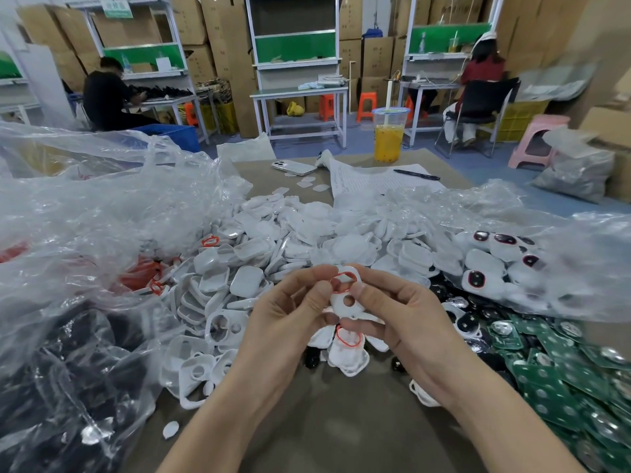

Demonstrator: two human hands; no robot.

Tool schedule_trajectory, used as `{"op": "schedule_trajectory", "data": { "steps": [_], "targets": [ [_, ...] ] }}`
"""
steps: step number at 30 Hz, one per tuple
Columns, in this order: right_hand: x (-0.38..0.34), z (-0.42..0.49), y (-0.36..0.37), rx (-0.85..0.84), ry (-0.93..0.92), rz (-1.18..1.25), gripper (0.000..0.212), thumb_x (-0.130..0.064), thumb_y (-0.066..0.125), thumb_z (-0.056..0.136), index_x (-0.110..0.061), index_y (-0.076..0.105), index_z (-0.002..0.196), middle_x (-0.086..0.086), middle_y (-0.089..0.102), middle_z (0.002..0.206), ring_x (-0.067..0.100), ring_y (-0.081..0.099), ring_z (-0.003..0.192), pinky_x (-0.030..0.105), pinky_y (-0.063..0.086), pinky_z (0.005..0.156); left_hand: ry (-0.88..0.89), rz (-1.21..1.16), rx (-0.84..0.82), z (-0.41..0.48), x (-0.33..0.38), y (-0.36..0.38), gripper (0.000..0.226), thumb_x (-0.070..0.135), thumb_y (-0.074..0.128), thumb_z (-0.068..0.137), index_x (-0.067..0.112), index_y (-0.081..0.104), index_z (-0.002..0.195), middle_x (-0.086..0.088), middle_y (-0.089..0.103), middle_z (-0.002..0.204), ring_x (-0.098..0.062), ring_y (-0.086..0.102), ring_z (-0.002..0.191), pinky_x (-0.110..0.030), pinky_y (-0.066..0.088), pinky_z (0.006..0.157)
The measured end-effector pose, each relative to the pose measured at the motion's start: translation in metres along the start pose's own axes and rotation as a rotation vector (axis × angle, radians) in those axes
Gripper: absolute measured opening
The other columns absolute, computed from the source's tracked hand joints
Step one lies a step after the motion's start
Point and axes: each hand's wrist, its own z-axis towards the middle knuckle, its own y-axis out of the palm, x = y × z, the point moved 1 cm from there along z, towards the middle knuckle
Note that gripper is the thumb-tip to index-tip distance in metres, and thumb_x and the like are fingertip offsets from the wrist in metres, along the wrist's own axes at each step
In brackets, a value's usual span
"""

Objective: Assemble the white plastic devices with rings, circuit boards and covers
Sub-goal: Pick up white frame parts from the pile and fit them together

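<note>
Step in hand, my read: seating the red ring point(343, 279) into the top opening of the white shell point(345, 303). The shell is up in the air over the near worktop point(336, 425), between both hands.

- Left hand point(290, 305): thumb and forefinger curled, pinching the ring's left side against the shell.
- Right hand point(406, 312): fingers curled round the shell's right edge and lower corner. Neither hand is free.

Doing it well:
- The ring looks only part seated; its left arc sits off the rim.
- Right hand should just brace, while the left thumb walks round the loop in small presses.
- The ring is thin and probably stretchy, so a hard push on one side likely pops the other side out.
- Check it lies flat all round before a board goes in.

Room, relative to the shell:
- Straight below: second ringed shell point(348, 346) on the worktop.
- Left: heap of white shells point(239, 268), then a bag of red rings point(143, 273).
- Right and lower: green circuit boards point(563, 367).
- Right and higher: bag of finished units point(491, 264).
- Far behind: drink cup point(389, 138), well apart, near the far edge.
- The only bare patch is nearer than the shell, between the forearms.
- Loose bag film on both sides could snag a wrist.
- The near edge is not in view.
</note>
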Motion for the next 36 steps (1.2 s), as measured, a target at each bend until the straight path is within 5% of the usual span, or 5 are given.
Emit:
{"op": "schedule_trajectory", "data": {
  "steps": [23, 36],
  "targets": [
    [0.0001, -0.0016, 0.0010, -0.066, 0.059, -0.006, 0.032, -0.025, 0.074, 0.078, -0.022, 0.078, 0.110, 0.011, 0.076, 0.111, 0.026, 0.073, 0.102, 0.027, 0.060, 0.077, -0.047, 0.002, -0.015, -0.0033, 0.0067, -0.0029, 0.029, 0.034, 0.083, 0.073, 0.019, 0.079, 0.097, -0.016, 0.076, 0.105, -0.027, 0.074, 0.100, -0.032, 0.059, 0.082],
    [0.0013, -0.0002, -0.0008, -0.044, 0.058, -0.014, 0.032, -0.022, 0.073, 0.079, -0.017, 0.078, 0.110, 0.013, 0.076, 0.109, 0.026, 0.073, 0.102, 0.027, 0.060, 0.075, -0.028, 0.109, -0.014, -0.0001, 0.0014, -0.0073, 0.024, 0.032, 0.080, 0.077, 0.020, 0.079, 0.098, -0.018, 0.075, 0.110, -0.034, 0.070, 0.110, -0.046, 0.056, 0.099]
  ]
}}
